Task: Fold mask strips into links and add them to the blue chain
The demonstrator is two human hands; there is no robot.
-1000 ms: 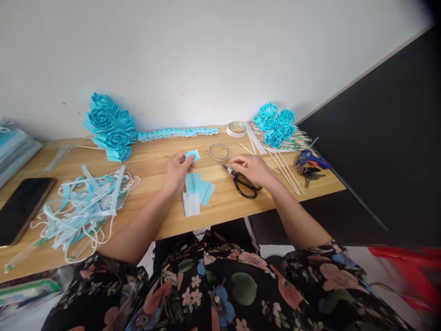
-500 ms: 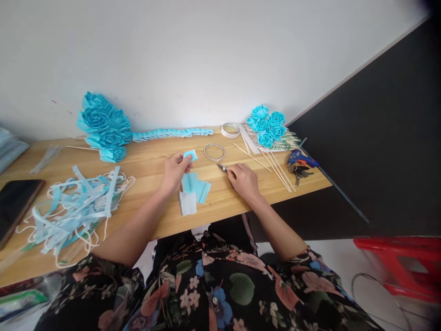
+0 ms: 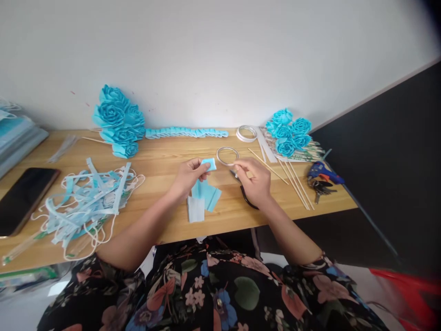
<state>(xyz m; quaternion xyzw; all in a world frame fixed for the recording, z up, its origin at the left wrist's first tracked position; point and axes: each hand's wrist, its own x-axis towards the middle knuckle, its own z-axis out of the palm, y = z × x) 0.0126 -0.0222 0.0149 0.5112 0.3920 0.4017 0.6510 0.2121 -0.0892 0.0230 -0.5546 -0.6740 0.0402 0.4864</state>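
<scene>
Far left of the pale ring (image 3: 227, 156), a dark phone (image 3: 25, 195) lies on the wooden surface (image 3: 161, 158). Nearer the ring is a heap of blue strips (image 3: 89, 202) tangled with white loops. Left of the ring and back by the wall is a bunch of blue roses (image 3: 119, 122).

Now the left hand (image 3: 188, 177): its grip is pinched shut, thumb and fingertips on a small blue piece (image 3: 208, 164), held up just left of the ring. It has kept that pinch over the last second. More blue pieces (image 3: 206, 193) and a white piece (image 3: 195, 209) lie flat on the near side of the ring, under that hand.

And here's the change! The right hand (image 3: 257, 181) lay flat over the scissors (image 3: 245, 198) half a second ago. Now it has lifted, and thumb and forefinger point in toward the blue piece, close below the ring. The scissors look to lie where they did, one black handle loop peeping out beneath the palm. I judge that both hands are closing on the one piece. Whether the right grip holds anything I cannot tell; the fingers are loosely curled.

Right of the ring are wooden sticks (image 3: 296, 181), small blue roses (image 3: 287, 131), then a blue glue gun (image 3: 322, 171) with keys (image 3: 322, 186).

No brand, label or writing can be read anywhere.
</scene>
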